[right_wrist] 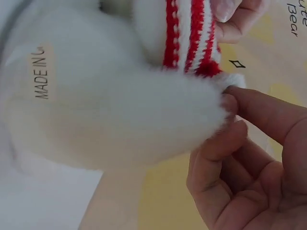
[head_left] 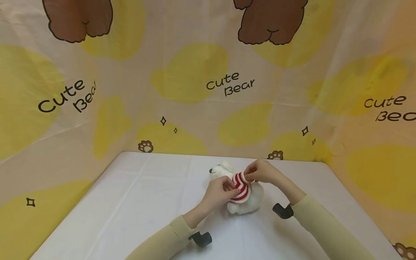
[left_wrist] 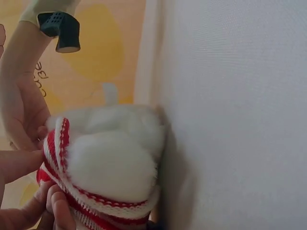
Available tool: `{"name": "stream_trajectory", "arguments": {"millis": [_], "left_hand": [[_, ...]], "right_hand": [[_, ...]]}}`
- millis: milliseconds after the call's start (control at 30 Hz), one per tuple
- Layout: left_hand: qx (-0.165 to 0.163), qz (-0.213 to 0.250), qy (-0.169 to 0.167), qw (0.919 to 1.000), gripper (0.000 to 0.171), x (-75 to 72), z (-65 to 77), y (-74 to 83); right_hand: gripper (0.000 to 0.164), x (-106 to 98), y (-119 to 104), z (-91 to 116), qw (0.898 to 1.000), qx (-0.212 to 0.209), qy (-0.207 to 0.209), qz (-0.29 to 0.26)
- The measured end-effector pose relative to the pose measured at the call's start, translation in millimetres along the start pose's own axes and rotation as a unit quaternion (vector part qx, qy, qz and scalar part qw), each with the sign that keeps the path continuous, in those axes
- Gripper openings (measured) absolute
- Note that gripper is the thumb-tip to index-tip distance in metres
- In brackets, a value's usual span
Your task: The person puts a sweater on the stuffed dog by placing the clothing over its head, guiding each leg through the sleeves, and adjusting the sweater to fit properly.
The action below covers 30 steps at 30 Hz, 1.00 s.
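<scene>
A white plush dog [head_left: 249, 203] stands on the white table, its head with a dark nose turned to the left. Around its body sits a red and white striped knitted sweater [head_left: 241, 188]. The left hand [head_left: 218, 191] pinches the sweater on its near side, just behind the dog's head; in the left wrist view thumb and fingers nip the striped knit [left_wrist: 91, 203]. At the back edge of the sweater, the right hand [head_left: 262, 171] pinches the white hem [right_wrist: 232, 81] between thumb and index finger. A printed tag [right_wrist: 42, 79] shows on the dog's fur.
The white table [head_left: 130, 209] reaches to a fabric backdrop [head_left: 182, 108] printed with bears, yellow patches and lettering. Black wrist-worn devices [head_left: 202, 239] hang below both sleeves.
</scene>
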<state>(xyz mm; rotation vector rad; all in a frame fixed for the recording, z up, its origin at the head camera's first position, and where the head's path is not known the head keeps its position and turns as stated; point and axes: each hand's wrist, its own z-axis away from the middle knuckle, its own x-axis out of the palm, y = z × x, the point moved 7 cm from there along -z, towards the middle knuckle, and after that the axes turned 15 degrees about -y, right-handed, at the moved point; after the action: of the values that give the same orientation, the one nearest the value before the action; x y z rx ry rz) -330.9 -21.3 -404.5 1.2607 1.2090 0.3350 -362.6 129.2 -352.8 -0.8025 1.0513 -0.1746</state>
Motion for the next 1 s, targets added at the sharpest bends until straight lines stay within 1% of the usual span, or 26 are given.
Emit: {"name": "stream_trajectory", "arguments": {"millis": [200,333,467,567,700,867,1000], "left_hand": [[-0.006,0.008,0.004,0.9999,0.019,1.2,0.6,0.6],[-0.013,0.01,0.003,0.9999,0.02,1.3,0.9,-0.5],[-0.01,0.015,0.003,0.9998,0.02,1.9,0.3,-1.3],[-0.011,0.016,0.001,0.9998,0.019,3.4,-0.6,-2.0],[-0.007,0.02,0.003,0.9998,0.019,4.2,-0.9,0.6],[-0.001,0.029,0.003,0.9996,0.018,4.4,-2.1,3.4],[0.0,0.036,0.002,0.9994,0.017,4.5,-3.5,1.9]], "right_hand": [[0.007,1.5,2.9,-2.5,1.0,0.012,-0.012,0.023],[0.009,2.2,7.2,-5.3,0.999,0.018,-0.013,0.036],[0.013,3.2,14.6,-7.5,0.999,0.036,-0.017,0.034],[0.012,5.5,16.2,-8.7,0.998,0.035,-0.034,0.036],[0.01,7.0,12.8,-9.2,0.998,0.029,-0.055,0.026],[0.009,7.0,12.6,-10.7,0.998,0.037,-0.049,0.004],[0.006,7.4,9.5,-9.6,0.998,0.037,-0.045,0.01]]}}
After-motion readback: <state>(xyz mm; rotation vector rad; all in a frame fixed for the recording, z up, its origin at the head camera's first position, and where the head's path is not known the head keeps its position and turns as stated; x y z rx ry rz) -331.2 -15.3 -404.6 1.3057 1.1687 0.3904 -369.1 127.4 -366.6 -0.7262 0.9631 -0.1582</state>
